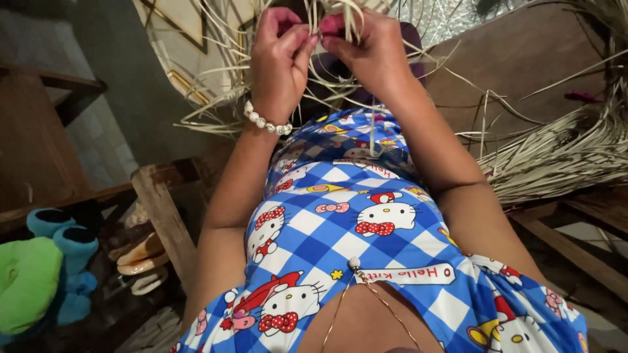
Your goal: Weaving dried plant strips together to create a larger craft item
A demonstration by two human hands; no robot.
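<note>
Pinching pale straw strips point(340, 19): left hand point(281, 59) and right hand point(369, 55), both closed, touching.

The top edge cuts off the straw strips point(340, 16) above both hands. The left hand point(282, 62) covers its own fingertips; the bundle of straw point(562, 157) runs off the right edge.
</note>
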